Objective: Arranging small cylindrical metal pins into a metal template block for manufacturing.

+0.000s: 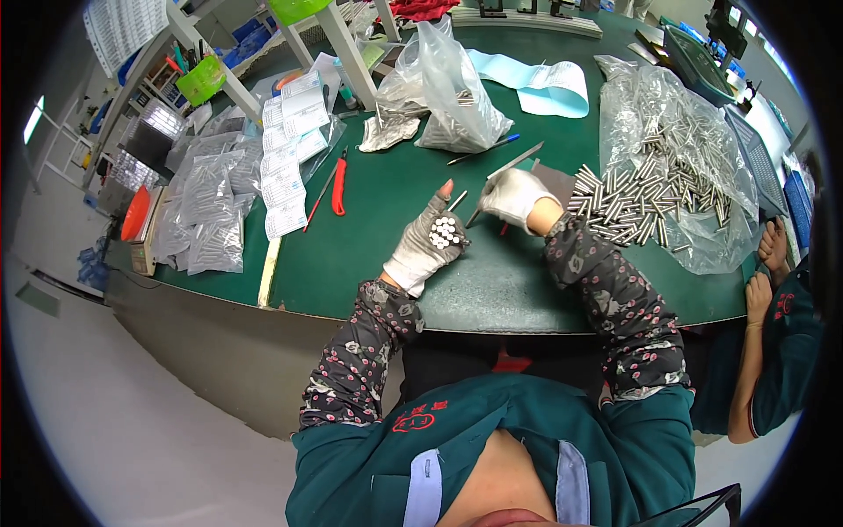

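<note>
Left hand (418,248) clasps a bundle of metal pins (445,232); right hand (515,196) grips a slim tool (517,160)

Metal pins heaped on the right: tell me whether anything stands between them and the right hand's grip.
A flat, brownish-grey piece lies between the right hand's grip and the near edge of the heaped metal pins. It looks low enough to reach over; nothing else visible blocks that gap.

Left hand (419,252) holds pin bunch (444,232) (ends showing); right hand (516,196), slim tool (518,160).
</note>
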Tool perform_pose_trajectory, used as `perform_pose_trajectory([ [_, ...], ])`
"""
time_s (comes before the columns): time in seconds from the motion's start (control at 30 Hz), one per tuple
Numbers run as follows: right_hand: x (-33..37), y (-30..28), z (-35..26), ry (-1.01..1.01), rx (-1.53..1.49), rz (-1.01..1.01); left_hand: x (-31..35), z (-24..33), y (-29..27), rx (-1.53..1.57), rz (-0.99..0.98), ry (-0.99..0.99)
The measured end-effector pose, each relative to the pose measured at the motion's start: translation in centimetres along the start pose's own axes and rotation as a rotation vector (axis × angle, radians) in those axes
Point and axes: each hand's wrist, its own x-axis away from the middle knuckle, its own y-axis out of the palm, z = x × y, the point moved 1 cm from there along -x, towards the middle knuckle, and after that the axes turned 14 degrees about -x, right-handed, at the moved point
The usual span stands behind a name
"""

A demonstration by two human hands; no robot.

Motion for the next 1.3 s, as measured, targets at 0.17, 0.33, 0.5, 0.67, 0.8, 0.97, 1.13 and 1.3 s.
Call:
perform_pose_trajectory([
  [0.17, 1.5, -0.2, -1.5, 0.076, 0.122, 0.104, 0.1, -0.2, -0.1, 0.015, -0.024, -0.02],
  [0.33, 3.5, 0.1, -2.4, -0.638, -0.106, 0.182, -0.2, 0.3, 0.1, -0.036, 0.035, -0.004],
  [0.5, 3.8, 1.5, -3.5, -0.785, 0.173, 0.107, -0.8, 0.1, 0.6, -0.019, 0.071, 0.113],
  [0.67, 4.1, 2.0, -4.1, -0.772, 0.365, 0.184, -1.1, 0.7, 0.6, -0.208, 0.055, 0.121],
  [0.8, 4.0, 3.4, -5.8, -0.775, 0.596, 0.2, -0.9, -8.2, 1.0, 0.996, -0.073, 0.138],
  [0.97, 4.5, 2.6, -4.7, -0.664, 0.611, 0.212, -2.7, -0.3, 0.7, 0.414, 0.036, -0.212],
  [1.13, 4.7, 2.8, -5.2, -0.684, 0.428, 0.241, -2.5, -3.0, 1.1, 0.873, -0.013, -0.404],
  [1.3, 4.8, 3.3, -4.3, -0.619, 0.48, 0.271, -2.1, -0.4, 1.2, 0.444, 0.07, -0.315],
])
